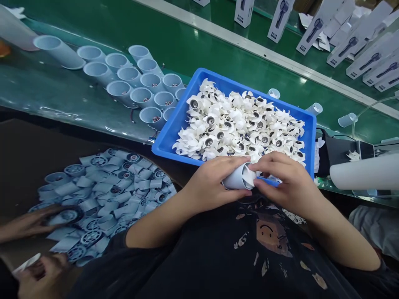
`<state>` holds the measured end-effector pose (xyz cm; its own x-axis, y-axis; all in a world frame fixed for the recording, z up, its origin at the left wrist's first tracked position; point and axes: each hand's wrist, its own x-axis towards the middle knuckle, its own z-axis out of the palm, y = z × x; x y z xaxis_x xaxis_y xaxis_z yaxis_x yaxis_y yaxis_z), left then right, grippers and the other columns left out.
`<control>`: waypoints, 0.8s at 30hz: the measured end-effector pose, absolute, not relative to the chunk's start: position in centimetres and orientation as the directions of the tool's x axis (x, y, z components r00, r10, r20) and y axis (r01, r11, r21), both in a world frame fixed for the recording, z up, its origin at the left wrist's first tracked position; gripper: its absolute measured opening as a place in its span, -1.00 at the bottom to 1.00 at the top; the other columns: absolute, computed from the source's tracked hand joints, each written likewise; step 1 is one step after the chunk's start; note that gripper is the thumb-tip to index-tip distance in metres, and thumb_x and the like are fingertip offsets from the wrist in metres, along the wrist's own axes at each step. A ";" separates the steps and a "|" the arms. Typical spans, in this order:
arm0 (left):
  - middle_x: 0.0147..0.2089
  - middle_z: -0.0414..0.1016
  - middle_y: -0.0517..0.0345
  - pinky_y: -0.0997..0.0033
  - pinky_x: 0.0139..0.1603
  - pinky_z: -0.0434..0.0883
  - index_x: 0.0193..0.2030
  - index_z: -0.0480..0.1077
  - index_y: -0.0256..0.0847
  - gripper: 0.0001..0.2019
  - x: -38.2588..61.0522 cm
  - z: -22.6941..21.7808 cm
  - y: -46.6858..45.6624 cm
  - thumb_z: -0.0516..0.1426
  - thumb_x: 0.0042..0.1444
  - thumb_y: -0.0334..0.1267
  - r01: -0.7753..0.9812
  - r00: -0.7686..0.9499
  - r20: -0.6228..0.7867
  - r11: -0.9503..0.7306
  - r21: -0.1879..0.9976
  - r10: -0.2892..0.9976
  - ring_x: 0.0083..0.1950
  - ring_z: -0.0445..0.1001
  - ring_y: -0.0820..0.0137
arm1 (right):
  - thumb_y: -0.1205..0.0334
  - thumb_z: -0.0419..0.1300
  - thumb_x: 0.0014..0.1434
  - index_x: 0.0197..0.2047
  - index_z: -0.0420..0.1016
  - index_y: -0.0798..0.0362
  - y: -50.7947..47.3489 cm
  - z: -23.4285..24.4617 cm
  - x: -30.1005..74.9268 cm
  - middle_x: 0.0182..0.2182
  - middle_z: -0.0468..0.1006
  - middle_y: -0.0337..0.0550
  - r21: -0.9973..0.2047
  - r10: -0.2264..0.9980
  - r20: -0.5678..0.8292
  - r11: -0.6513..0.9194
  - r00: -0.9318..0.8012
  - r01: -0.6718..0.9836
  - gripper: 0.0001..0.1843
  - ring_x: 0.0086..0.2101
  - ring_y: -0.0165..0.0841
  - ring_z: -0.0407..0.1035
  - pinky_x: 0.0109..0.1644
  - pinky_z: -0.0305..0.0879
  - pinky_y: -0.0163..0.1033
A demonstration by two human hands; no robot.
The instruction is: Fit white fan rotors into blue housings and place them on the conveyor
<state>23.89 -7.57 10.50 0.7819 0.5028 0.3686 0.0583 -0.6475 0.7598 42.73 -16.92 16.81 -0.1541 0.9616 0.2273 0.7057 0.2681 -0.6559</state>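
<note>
My left hand is wrapped round a pale blue plastic tube, held on its side in front of my chest. My right hand pinches a white fan impeller at the tube's open end, partly inside it. Both hands hover just at the near edge of a blue tray heaped with several white fan impellers.
Several upright pale blue tubes stand on the green belt left of the tray. A bin of blue tube parts lies at lower left, where another person's hands reach in. White product boxes line the far side.
</note>
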 end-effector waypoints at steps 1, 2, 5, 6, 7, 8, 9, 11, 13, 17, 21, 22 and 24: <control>0.10 0.56 -0.03 0.20 0.14 0.47 0.15 0.40 -0.18 -0.50 24.0 10.6 -7.7 0.25 0.12 -0.01 0.053 0.781 0.392 -0.678 0.733 0.485 0.07 0.56 0.19 | 0.35 0.20 0.25 -0.13 0.54 0.10 -16.8 17.0 42.5 -0.29 0.47 -0.12 -0.578 0.942 0.267 0.324 -0.201 0.749 -0.87 -0.32 -0.39 0.35 -0.26 0.32 -0.28; 0.09 0.57 -0.02 0.18 0.14 0.47 0.14 0.40 -0.17 -0.53 24.1 10.6 -7.9 0.23 0.14 -0.02 0.051 0.774 0.419 -0.706 0.706 0.474 0.07 0.56 0.19 | 0.34 0.20 0.26 -0.16 0.56 0.11 -16.6 17.0 42.3 -0.33 0.44 -0.13 -0.522 0.925 0.298 0.363 -0.234 0.772 -0.88 -0.34 -0.39 0.33 -0.30 0.29 -0.28; 0.05 0.59 -0.01 0.13 0.16 0.47 0.13 0.39 -0.16 -0.58 24.5 10.8 -8.7 0.22 0.17 -0.09 0.083 0.707 0.510 -0.774 0.628 0.490 0.06 0.56 0.19 | 0.33 0.21 0.25 -0.29 0.58 0.08 -16.0 16.5 42.1 -0.45 0.35 -0.20 -0.483 0.911 0.329 0.390 -0.250 0.784 -0.89 -0.42 -0.41 0.26 -0.36 0.21 -0.29; 0.04 0.59 -0.01 0.12 0.16 0.47 0.14 0.38 -0.16 -0.59 24.6 10.8 -8.9 0.22 0.17 -0.12 0.100 0.682 0.535 -0.788 0.607 0.499 0.06 0.56 0.20 | 0.34 0.22 0.25 -0.32 0.59 0.08 -15.9 16.3 42.0 -0.46 0.33 -0.22 -0.504 0.913 0.330 0.385 -0.239 0.773 -0.88 -0.43 -0.42 0.25 -0.37 0.20 -0.30; 0.04 0.59 -0.01 0.12 0.15 0.47 0.14 0.38 -0.16 -0.59 24.7 10.9 -9.2 0.22 0.17 -0.13 0.115 0.664 0.551 -0.797 0.593 0.505 0.06 0.56 0.20 | 0.34 0.22 0.25 -0.33 0.59 0.08 -15.8 16.2 42.0 -0.47 0.32 -0.23 -0.530 0.915 0.334 0.382 -0.227 0.757 -0.87 -0.44 -0.43 0.25 -0.38 0.19 -0.31; 0.03 0.59 -0.01 0.13 0.14 0.47 0.14 0.37 -0.16 -0.59 24.7 10.9 -9.4 0.22 0.18 -0.13 0.122 0.654 0.561 -0.803 0.583 0.507 0.05 0.56 0.21 | 0.34 0.22 0.26 -0.32 0.59 0.09 -15.8 16.2 41.9 -0.46 0.31 -0.22 -0.548 0.913 0.348 0.381 -0.212 0.744 -0.86 -0.43 -0.43 0.25 -0.38 0.19 -0.31; 0.03 0.59 0.00 0.14 0.13 0.48 0.14 0.37 -0.16 -0.59 24.6 10.8 -9.4 0.22 0.18 -0.12 0.124 0.650 0.566 -0.806 0.579 0.507 0.05 0.56 0.21 | 0.32 0.21 0.27 -0.30 0.59 0.10 -16.0 16.4 41.9 -0.46 0.31 -0.21 -0.554 0.910 0.366 0.382 -0.196 0.740 -0.86 -0.43 -0.43 0.25 -0.39 0.19 -0.31; 0.04 0.59 0.01 0.15 0.12 0.47 0.14 0.37 -0.14 -0.56 24.4 10.6 -9.2 0.24 0.16 -0.07 0.147 0.627 0.563 -0.792 0.593 0.538 0.06 0.56 0.21 | 0.21 0.19 0.30 -0.35 0.58 0.12 -16.7 17.1 42.1 -0.47 0.28 -0.21 -0.566 0.903 0.390 0.389 -0.179 0.727 -0.76 -0.44 -0.43 0.23 -0.41 0.17 -0.30; 0.05 0.59 0.01 0.14 0.12 0.46 0.14 0.37 -0.12 -0.50 24.1 10.4 -8.3 0.28 0.10 -0.01 0.174 0.579 0.573 -0.774 0.609 0.580 0.06 0.55 0.19 | 0.09 0.16 0.33 -0.49 0.51 0.12 -17.8 17.9 42.6 -0.50 0.23 -0.23 -0.637 0.912 0.369 0.390 -0.182 0.665 -0.60 -0.47 -0.45 0.20 -0.43 0.14 -0.31; 0.12 0.53 -0.04 0.06 0.19 0.38 0.15 0.37 -0.11 -0.43 24.0 11.1 -4.9 0.32 0.03 0.03 0.137 0.626 0.619 -0.848 0.512 0.474 0.13 0.50 0.13 | 0.08 0.12 0.35 -0.34 0.56 0.07 -19.6 17.9 43.8 -0.43 0.33 -0.21 -0.744 0.916 0.360 0.395 -0.176 0.539 -0.67 -0.41 -0.46 0.31 -0.37 0.28 -0.34; 0.08 0.50 0.01 0.12 0.16 0.37 0.13 0.41 -0.08 -0.43 25.0 13.4 -2.3 0.33 0.00 0.06 0.141 0.656 0.648 -0.906 0.398 0.387 0.08 0.47 0.19 | 0.16 0.13 0.35 -0.18 0.54 0.03 -20.2 16.3 44.4 -0.33 0.42 -0.16 -0.707 0.908 0.409 0.378 -0.090 0.597 -0.81 -0.32 -0.42 0.39 -0.29 0.39 -0.31; 0.05 0.51 0.03 0.15 0.14 0.38 0.15 0.39 -0.07 -0.42 25.4 13.9 -2.2 0.32 0.01 0.06 0.109 0.679 0.646 -0.918 0.381 0.348 0.06 0.48 0.21 | 0.15 0.13 0.34 -0.15 0.53 0.03 -20.3 16.1 44.5 -0.32 0.42 -0.15 -0.680 0.895 0.439 0.387 -0.076 0.623 -0.81 -0.31 -0.40 0.40 -0.29 0.40 -0.29; 0.05 0.51 0.05 0.18 0.15 0.37 0.20 0.34 -0.06 -0.43 26.4 14.6 -1.9 0.30 0.07 0.01 0.014 0.727 0.641 -0.938 0.345 0.247 0.06 0.47 0.23 | 0.14 0.12 0.34 -0.11 0.51 0.03 -20.6 16.0 44.7 -0.29 0.43 -0.12 -0.591 0.862 0.502 0.404 -0.075 0.698 -0.80 -0.28 -0.36 0.40 -0.24 0.42 -0.23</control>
